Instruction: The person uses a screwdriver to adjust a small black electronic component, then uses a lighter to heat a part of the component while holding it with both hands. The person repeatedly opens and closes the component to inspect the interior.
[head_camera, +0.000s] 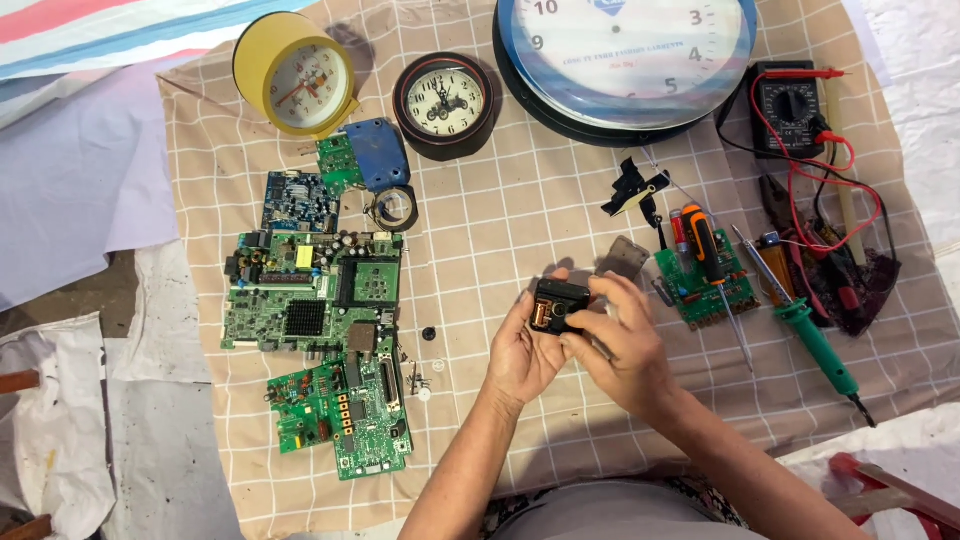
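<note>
A small black clock movement (558, 304) with an orange part showing inside is held above the checked cloth. My left hand (525, 350) cups it from below and from the left. My right hand (622, 340) grips its right side, fingers curled over the top edge. Just beyond my right fingers a small clear plastic cover (624, 256) lies on the cloth. Black clock hands (633, 189) lie farther back.
Several green circuit boards (318, 295) lie on the left of the beige checked cloth (480, 215). Three clocks stand at the back: yellow (297, 77), dark round (445, 103), large wall clock (625, 55). A multimeter (790, 105), screwdriver (705, 245) and green soldering iron (815, 340) lie right.
</note>
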